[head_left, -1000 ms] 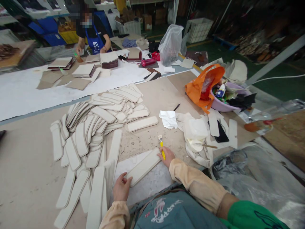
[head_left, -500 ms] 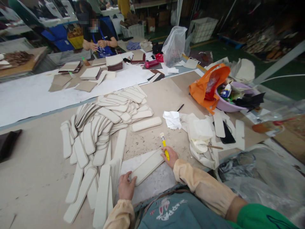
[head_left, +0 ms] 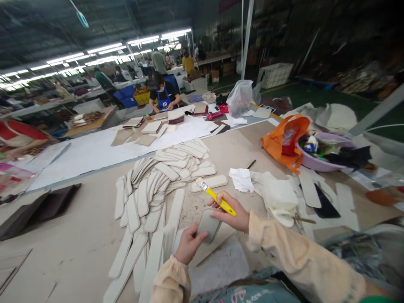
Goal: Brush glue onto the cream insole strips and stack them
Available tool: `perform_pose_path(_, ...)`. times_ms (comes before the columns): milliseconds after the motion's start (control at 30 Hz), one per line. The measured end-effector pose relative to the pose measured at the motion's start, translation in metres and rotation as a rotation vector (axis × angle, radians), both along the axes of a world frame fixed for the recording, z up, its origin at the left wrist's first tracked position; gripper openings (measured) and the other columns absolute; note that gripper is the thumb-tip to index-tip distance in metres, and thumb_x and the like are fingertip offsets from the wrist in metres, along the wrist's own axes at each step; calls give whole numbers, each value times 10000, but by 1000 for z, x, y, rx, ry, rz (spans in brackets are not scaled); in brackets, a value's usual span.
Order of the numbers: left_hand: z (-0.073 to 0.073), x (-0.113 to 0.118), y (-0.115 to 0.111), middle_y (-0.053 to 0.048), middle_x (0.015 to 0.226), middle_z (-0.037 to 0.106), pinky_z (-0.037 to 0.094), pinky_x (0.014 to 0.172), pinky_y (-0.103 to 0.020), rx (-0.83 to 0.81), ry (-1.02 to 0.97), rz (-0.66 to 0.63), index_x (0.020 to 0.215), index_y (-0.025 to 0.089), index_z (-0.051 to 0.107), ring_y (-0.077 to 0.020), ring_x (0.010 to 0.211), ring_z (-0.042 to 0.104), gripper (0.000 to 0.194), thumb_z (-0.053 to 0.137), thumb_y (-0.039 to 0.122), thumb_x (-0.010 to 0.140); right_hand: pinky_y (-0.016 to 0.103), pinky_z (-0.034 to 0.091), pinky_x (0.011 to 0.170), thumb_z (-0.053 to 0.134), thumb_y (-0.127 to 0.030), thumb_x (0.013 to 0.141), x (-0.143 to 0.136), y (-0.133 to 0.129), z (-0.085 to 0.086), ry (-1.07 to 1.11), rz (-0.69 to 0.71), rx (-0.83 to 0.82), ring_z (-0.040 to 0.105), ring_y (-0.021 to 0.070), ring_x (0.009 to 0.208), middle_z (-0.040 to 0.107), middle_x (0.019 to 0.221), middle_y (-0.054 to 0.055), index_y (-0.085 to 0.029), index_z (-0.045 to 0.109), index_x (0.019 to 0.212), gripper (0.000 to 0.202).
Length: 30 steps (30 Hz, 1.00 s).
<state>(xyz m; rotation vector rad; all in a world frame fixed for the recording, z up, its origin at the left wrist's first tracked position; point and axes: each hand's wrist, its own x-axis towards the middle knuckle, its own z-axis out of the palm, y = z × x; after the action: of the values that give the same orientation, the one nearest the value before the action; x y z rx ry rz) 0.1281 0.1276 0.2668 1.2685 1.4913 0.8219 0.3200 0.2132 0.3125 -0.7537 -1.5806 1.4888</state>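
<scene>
Between my hands is a pale, round-cornered strip (head_left: 209, 226), lifted off the work surface and tilted or bent; its far part is foreshortened. My left hand (head_left: 190, 244) pinches its left edge, thumb on the face. In my right hand (head_left: 232, 211) is a yellow-handled paintbrush (head_left: 224, 204), bristles pointing up and left, and the thumb and fingers also hold the strip's right edge. Beneath lies a stained whitish sheet (head_left: 225, 267). Left of my hands, a big heap of similar pale strips (head_left: 153, 195) spreads in overlapping rows.
A crumpled white tissue (head_left: 241, 179) and a white plastic-lined container (head_left: 282, 195) with a stick (head_left: 304, 220) lie right. Beyond are an orange bag (head_left: 277, 145) and a purple basin (head_left: 322, 165). Dark folded sheets (head_left: 41, 210) lie left; a co-worker (head_left: 164, 94) sits across the table.
The strip has come up off the sheet, now held in both hands. My right hand still has the paintbrush. The head view has tilted up and swung left.
</scene>
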Motion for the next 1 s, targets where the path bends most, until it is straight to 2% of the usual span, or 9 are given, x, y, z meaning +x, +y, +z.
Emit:
perform_pose_path(100, 6, 23, 1, -32, 768, 681, 485, 658, -289, -81, -222, 142, 866, 172, 670, -191, 717, 602, 350, 624, 476, 699, 220, 420, 590, 686, -290, 704, -1, 12, 6, -9, -137, 34, 504, 102, 654, 597, 952, -12, -233, 370, 843, 349)
perform_pose_path(200, 11, 45, -4, -34, 752, 681, 481, 597, -270, -125, -335, 257, 852, 161, 661, -177, 660, 598, 364, 669, 467, 657, 203, 363, 520, 710, -311, 676, 1, 16, 3, -21, -222, 40, 414, 77, 547, 563, 872, -45, -234, 374, 840, 382)
perform_pose_path(300, 16, 63, -9, -37, 783, 691, 487, 600, -265, -112, -394, 336, 864, 160, 653, -167, 652, 603, 346, 685, 435, 657, 199, 326, 496, 697, -302, 681, 4, 16, -1, -25, -259, 27, 376, 80, 531, 501, 768, -64, -234, 380, 835, 359)
perform_pose_path(467, 26, 85, -9, -40, 807, 701, 507, 659, -289, -100, -515, 391, 893, 168, 655, -191, 713, 638, 320, 697, 389, 665, 202, 306, 490, 674, -283, 671, 11, 18, 1, 13, -276, -3, 359, 92, 528, 425, 684, -74, -235, 379, 819, 333)
perform_pose_path(567, 33, 96, -11, -69, 881, 701, 506, 763, -324, -104, -633, 356, 951, 165, 659, -223, 842, 642, 351, 656, 418, 707, 203, 297, 482, 675, -283, 658, 20, 22, 3, 18, -267, -19, 347, 94, 514, 401, 641, -84, -236, 376, 816, 341)
perform_pose_path(667, 38, 107, -18, -104, 962, 689, 496, 829, -374, -190, -768, 279, 1049, 165, 641, -256, 944, 624, 488, 536, 543, 759, 207, 310, 501, 682, -297, 646, 33, 28, 3, 17, -281, -16, 362, 98, 531, 407, 638, -82, -234, 384, 813, 347)
perform_pose_path(733, 38, 114, -25, -116, 982, 685, 497, 839, -394, -247, -810, 232, 1064, 159, 636, -268, 957, 622, 520, 549, 557, 740, 212, 321, 519, 687, -317, 639, 43, 34, 0, 33, -299, -11, 374, 103, 547, 409, 641, -80, -234, 388, 811, 354)
perform_pose_path(867, 31, 132, -40, -127, 972, 689, 495, 839, -388, -285, -857, 123, 1062, 123, 625, -271, 930, 634, 500, 735, 352, 631, 220, 331, 532, 709, -364, 614, 65, 45, -6, 73, -315, -62, 402, 114, 561, 420, 629, -82, -238, 379, 803, 400)
perform_pose_path(1000, 25, 150, -48, -135, 963, 690, 499, 814, -379, -320, -895, 86, 1087, 110, 605, -263, 899, 644, 491, 740, 274, 644, 221, 318, 535, 730, -371, 594, 84, 51, -12, 84, -330, -78, 392, 114, 556, 423, 616, -86, -240, 388, 803, 422)
